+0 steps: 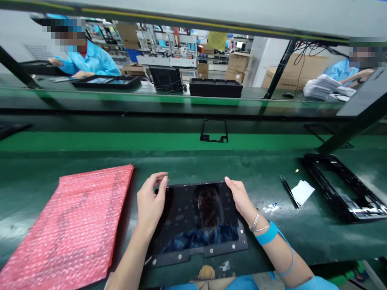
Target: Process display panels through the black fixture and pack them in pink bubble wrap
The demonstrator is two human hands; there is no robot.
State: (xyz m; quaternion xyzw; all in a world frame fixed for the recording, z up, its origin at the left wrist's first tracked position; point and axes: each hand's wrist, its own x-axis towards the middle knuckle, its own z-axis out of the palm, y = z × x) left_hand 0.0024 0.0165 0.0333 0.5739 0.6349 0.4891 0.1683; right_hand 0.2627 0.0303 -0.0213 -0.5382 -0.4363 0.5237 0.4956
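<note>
A dark, glossy display panel [193, 217] lies in front of me, its glass marked with smudges and a reflection. Along its near edge runs a black plate [211, 251] with round silver dots. My left hand [152, 199] is at the panel's far left corner, thumb and fingers curled around it; its fingertips are partly hidden. At the far right corner, my right hand [241, 200] grips the edge with the thumb on top. That wrist carries silver bangles [256, 223] and a blue strap [268, 234].
Pink bubble-wrap bags [72, 225] are stacked at left. Tweezers [289, 191], white paper [302, 192] and a black frame [341, 189] lie at right. A thin black frame [214, 131] sits farther back. Co-workers [90, 58] sit across the bench, behind dark posts [281, 68].
</note>
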